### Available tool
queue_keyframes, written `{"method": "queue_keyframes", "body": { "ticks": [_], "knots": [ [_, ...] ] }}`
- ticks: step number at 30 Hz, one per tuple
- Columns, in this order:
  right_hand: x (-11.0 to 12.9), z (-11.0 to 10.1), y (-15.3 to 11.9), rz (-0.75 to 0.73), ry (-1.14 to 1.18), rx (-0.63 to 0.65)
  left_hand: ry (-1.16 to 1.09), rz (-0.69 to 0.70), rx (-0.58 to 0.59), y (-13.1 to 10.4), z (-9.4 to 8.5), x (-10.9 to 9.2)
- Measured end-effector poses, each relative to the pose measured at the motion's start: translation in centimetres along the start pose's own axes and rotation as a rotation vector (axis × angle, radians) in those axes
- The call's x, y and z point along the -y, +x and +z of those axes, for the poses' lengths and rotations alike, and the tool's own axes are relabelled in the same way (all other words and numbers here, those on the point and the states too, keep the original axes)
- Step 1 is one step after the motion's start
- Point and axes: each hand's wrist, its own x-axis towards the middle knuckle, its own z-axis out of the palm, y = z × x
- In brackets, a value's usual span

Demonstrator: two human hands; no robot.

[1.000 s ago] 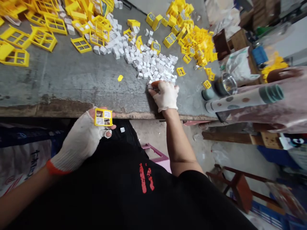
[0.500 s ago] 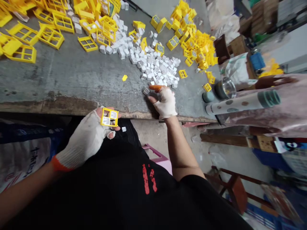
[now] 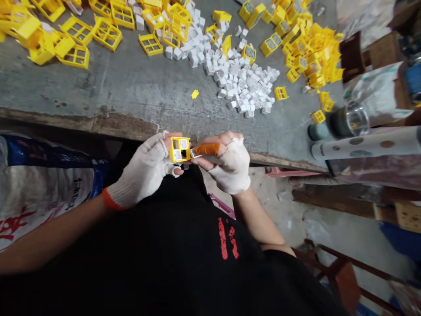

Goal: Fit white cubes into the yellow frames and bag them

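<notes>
My left hand point(image 3: 144, 169), in a white fingerless glove, holds a yellow four-part frame point(image 3: 180, 149) off the table's near edge. White pieces sit in its upper right and lower left compartments; the other two have none. Just right of the frame, my right hand point(image 3: 228, 164) pinches a small white piece point(image 3: 194, 152) between thumb and a finger with an orange cover. That piece is tilted and close against the frame's right side; whether they touch I cannot tell. Beyond the hands lies a heap of white pieces point(image 3: 243, 83) on the grey table point(image 3: 131, 92).
Yellow frames point(image 3: 107, 33) are scattered at the upper left, and a yellow pile point(image 3: 315, 52) stands at the upper right. A small yellow piece point(image 3: 195, 94) lies alone mid-table. A clear jar point(image 3: 357, 118) and a patterned cylinder point(image 3: 368, 142) are at the right.
My right hand has come from the table beside the white heap to the yellow frame, having taken hold of a white piece. The whole view has shifted, so the table contents appear farther right.
</notes>
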Motion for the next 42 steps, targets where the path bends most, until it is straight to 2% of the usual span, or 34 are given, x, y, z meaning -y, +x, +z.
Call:
{"method": "queue_keyframes", "body": {
  "ticks": [5, 8, 10, 13, 15, 17, 19, 20, 23, 24, 26, 28, 30, 33, 35, 37, 39, 42],
  "knots": [
    [1.1, 0.8, -0.1, -0.11, -0.05, -0.057, 0.024, 0.017, 0.043, -1.0, -0.2, 0.4],
    [1.8, 0.6, -0.4, -0.085, -0.074, 0.03, 0.006, 0.035, 0.033, -1.4, -0.3, 0.8],
    [2.0, -0.1, -1.3, -0.009, -0.028, 0.117, -0.006, 0.045, 0.002, -1.5, -0.3, 0.8],
    [1.5, -1.0, -4.2, 0.237, 0.038, 0.055, -0.026, 0.089, -0.087, -1.7, -0.8, 0.2],
    [0.8, -0.2, -6.5, 0.39, 0.056, 0.07, -0.031, 0.109, -0.157, -1.8, -1.4, -0.6],
    [-0.1, 2.4, -8.0, 0.532, 0.123, 0.231, -0.027, 0.104, -0.225, -2.0, -2.1, -1.2],
    [-1.0, 6.6, -8.1, 0.764, 0.228, 0.363, -0.032, 0.096, -0.287, -2.0, -2.8, -1.4],
    [-1.4, 8.9, -7.7, 0.896, 0.282, 0.377, -0.037, 0.092, -0.312, -2.1, -3.1, -1.4],
    [-2.7, 14.7, -5.6, 1.01, 0.36, 0.384, -0.036, 0.077, -0.345, -2.1, -3.5, -1.1],
    [-3.0, 15.9, -4.9, 1.019, 0.381, 0.373, -0.03, 0.09, -0.343, -2.2, -3.6, -1.0],
    [-3.4, 16.8, -4.0, 1.052, 0.422, 0.324, -0.01, 0.115, -0.315, -2.3, -3.7, -1.1],
    [-3.2, 16.1, -4.1, 1.085, 0.446, 0.254, 0.02, 0.118, -0.274, -2.4, -3.7, -1.4],
    [-2.4, 14.3, -5.3, 1.096, 0.474, 0.193, 0.048, 0.087, -0.22, -2.5, -3.7, -1.9],
    [-0.4, 10.1, -7.6, 1.053, 0.56, 0.157, 0.068, 0.039, -0.137, -2.4, -3.1, -2.5],
    [0.5, 6.6, -8.0, 0.993, 0.646, 0.134, 0.077, 0.025, -0.107, -2.1, -2.3, -2.8],
    [0.7, 3.4, -6.8, 0.895, 0.808, 0.039, 0.081, 0.019, -0.084, -1.6, -1.4, -2.8],
    [0.1, 1.2, -4.4, 0.815, 1.005, -0.082, 0.085, 0.009, -0.054, -1.0, -0.5, -2.8],
    [-1.1, -0.2, -0.8, 0.774, 1.187, -0.165, 0.101, -0.023, -0.014, -0.1, 0.4, -2.7]
  ]
}}
